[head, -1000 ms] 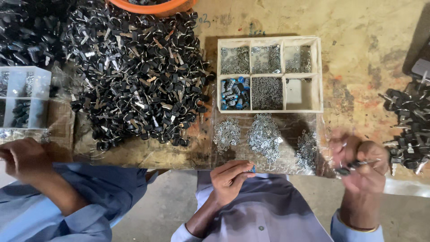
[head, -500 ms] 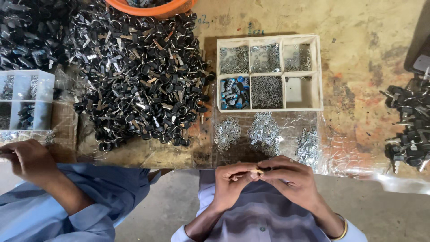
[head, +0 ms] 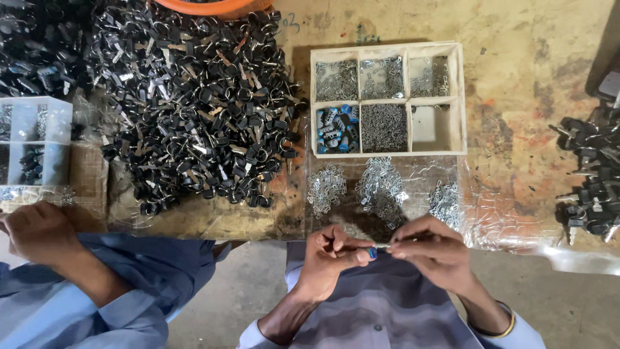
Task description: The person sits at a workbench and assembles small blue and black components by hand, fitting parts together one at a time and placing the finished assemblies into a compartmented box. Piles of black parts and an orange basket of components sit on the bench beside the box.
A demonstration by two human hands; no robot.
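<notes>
Closest to the camera, two hands are meeting just off the near edge of the desk, above the person's lap. The left hand [head: 332, 255] is pinching a small blue-capped part [head: 372, 253] between thumb and fingers, with the blue end pointing right. The right hand [head: 431, 249] is closed on a thin metal pin [head: 382, 246], whose long axis is lying level, left to right, its tip touching the blue part. Both hands are equally near it, fingertips almost touching.

Just beyond, on clear plastic at the near edge, three small heaps of silver clips [head: 381, 187] are lying. Further back, a white divided tray [head: 462, 97] is holding more blue parts and metal bits. Left of it, a big pile of black pieces [head: 194, 110] is spreading toward the far edge. At the near left corner, another person's hand [head: 35, 229] is resting.
</notes>
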